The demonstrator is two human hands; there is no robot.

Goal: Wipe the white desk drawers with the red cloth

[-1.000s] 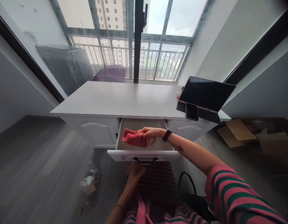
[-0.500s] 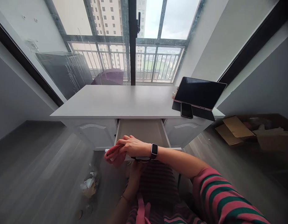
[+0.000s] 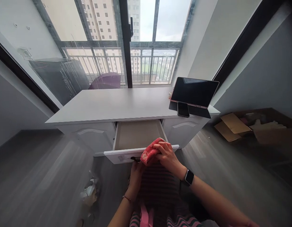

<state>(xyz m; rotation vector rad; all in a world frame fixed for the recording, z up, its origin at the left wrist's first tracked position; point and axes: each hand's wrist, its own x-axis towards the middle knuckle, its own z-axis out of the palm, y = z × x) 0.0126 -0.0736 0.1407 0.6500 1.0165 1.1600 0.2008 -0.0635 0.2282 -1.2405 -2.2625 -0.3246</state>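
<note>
A red cloth (image 3: 149,154) with a pale pattern is bunched in my right hand (image 3: 168,155), its fingers closed round it. It lies over the top edge of the drawer front, right of the middle. My left hand (image 3: 136,171) is at the black handle (image 3: 134,159) of the pulled-out drawer (image 3: 122,156), its fingers curled at the handle and partly hidden by it and the cloth. The inside of the drawer shows a bare beige bottom (image 3: 134,134).
On the white cabinet top (image 3: 117,105), a tablet (image 3: 195,92) stands on its cover at the right, with a phone (image 3: 183,110) before it. An open cardboard box (image 3: 266,135) sits on the floor at right. Plastic litter (image 3: 90,190) lies on the floor at left.
My right hand has moved right with the red cloth, from the left end of the drawer front to right of its middle. My left hand stays at the handle. The view has shifted slightly.
</note>
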